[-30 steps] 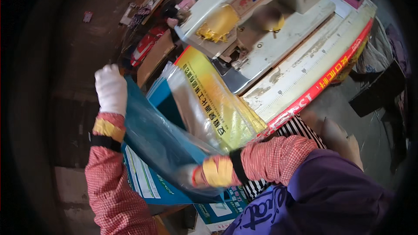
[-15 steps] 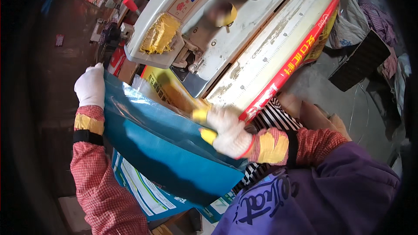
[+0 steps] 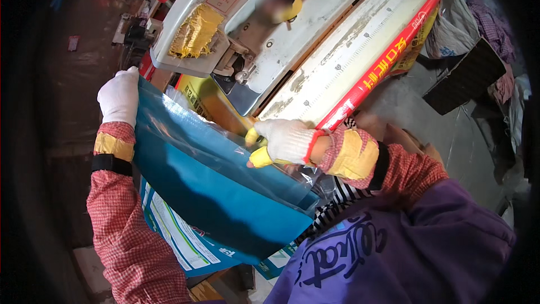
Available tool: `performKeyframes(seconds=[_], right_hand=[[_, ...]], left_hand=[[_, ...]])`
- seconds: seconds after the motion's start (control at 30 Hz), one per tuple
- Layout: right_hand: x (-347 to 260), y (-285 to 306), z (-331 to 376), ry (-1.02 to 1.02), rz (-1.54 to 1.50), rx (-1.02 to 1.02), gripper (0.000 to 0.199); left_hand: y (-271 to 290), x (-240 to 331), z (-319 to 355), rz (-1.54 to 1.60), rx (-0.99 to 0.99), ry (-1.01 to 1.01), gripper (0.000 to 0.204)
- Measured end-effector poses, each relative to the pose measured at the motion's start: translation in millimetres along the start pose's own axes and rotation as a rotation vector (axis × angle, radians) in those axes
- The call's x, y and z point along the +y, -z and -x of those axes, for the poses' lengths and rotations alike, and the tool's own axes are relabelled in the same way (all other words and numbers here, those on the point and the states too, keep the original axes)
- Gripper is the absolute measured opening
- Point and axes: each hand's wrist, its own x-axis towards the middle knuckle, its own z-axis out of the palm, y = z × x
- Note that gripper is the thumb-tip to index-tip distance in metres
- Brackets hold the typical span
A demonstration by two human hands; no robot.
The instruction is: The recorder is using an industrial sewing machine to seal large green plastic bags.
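Step in hand, as judged: presenting the blue bag (image 3: 225, 191) to the sealing machine (image 3: 292, 34). The bag lies near centre, below the machine. Left hand (image 3: 119, 97) grips its far-left corner. Right hand (image 3: 284, 141) pinches the clear top edge. Next move calls for keeping that edge flat and aligned.

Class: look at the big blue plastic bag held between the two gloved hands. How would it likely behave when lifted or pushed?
The big blue plastic bag probably flops: it sags and curves between the left hand and the right hand. Its glossy sheen suggests a slippery surface. It looks flat and thin, so likely light for its size.
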Motion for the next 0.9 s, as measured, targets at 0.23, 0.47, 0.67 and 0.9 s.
performKeyframes(seconds=[0.23, 0.47, 0.67, 0.9], right_hand=[[19, -32, -14, 0.651, 0.439, 0.832, 0.025], [22, -47, -30, -0.045, -0.621, -0.047, 0.018], [5, -36, -42, 0.254, 0.454, -0.083, 0.039], [-39, -85, -27, 0.426, 0.348, 0.179, 0.035]], left_hand=[[-8, 2, -1, 0.022, 0.036, -0.026, 0.015], [-8, 5, -3, 0.075, 0.050, -0.040, 0.015], [-16, -34, -9, 0.266, -0.176, 0.062, 0.022], [-66, -24, -45, 0.356, -0.147, 0.370, 0.023]])
